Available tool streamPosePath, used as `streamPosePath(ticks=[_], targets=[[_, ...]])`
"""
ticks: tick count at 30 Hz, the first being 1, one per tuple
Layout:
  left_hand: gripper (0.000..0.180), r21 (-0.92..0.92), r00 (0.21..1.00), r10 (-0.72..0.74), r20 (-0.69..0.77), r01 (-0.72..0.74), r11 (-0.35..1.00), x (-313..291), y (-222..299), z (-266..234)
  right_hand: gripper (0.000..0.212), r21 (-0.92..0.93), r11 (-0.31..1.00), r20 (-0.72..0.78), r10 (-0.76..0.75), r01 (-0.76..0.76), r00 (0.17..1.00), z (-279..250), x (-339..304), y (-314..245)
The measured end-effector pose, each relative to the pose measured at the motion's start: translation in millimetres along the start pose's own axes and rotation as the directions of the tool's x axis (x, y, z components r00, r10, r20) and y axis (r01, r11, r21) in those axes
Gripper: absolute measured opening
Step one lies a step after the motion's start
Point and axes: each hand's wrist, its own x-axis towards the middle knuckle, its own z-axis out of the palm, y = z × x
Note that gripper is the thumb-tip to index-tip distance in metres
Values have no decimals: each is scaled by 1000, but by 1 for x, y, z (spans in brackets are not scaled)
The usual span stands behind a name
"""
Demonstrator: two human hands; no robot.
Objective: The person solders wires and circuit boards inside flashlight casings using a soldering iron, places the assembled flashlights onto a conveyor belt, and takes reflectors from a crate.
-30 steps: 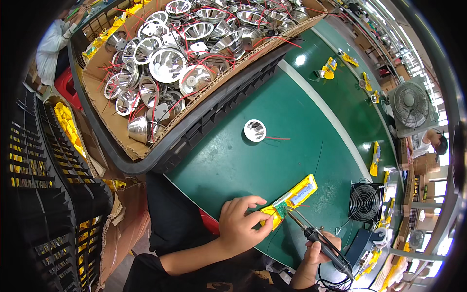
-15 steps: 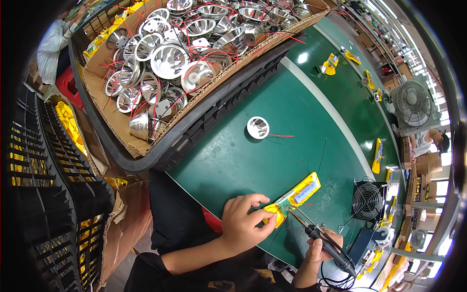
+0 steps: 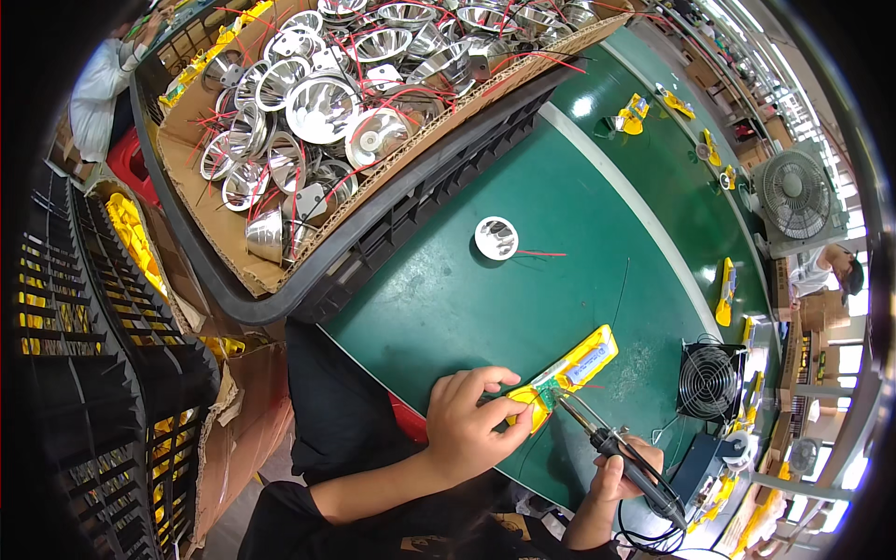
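A yellow plastic lamp housing [image 3: 609,341] lies open on the green bench, with a blue-wrapped battery cell [image 3: 590,362] and a small green circuit board [image 3: 549,392] inside. My left hand [image 3: 471,415] curls at the housing's near end, thumb and fingertips gripping its edge; the exact contact is partly hidden. In my right hand [image 3: 621,471] is a soldering iron [image 3: 623,457] with a thin metal tube along its shaft. Its tip reaches the circuit board. Farther off on the bench sits one silver reflector cup [image 3: 496,239] with a red wire.
A cardboard-lined black crate [image 3: 327,299] heaped with reflector cups and red wires stands at the back left. Black crates [image 3: 103,373] with yellow parts are on the left. Right are a small black fan [image 3: 709,381], a blue box [image 3: 695,471] and a belt [image 3: 644,173] carrying yellow housings.
My right hand and the soldering iron have shifted slightly right, the tip staying at the circuit board. My left hand keeps its place at the housing, which has barely moved.
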Motion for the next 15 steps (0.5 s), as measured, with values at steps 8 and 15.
streamPosePath(ticks=[8, 15], targets=[[14, 9, 1000, 1, 3, -1, 1000, -1, 0, 1, 27, -13, 1000, -92, -22, 21, 996, 6, 3, -1], [14, 4, 1000, 9, -4, -9, 1000, -1, 0, 1, 27, -5, 998, -71, -57, 57, 996, 2, 4, 0]])
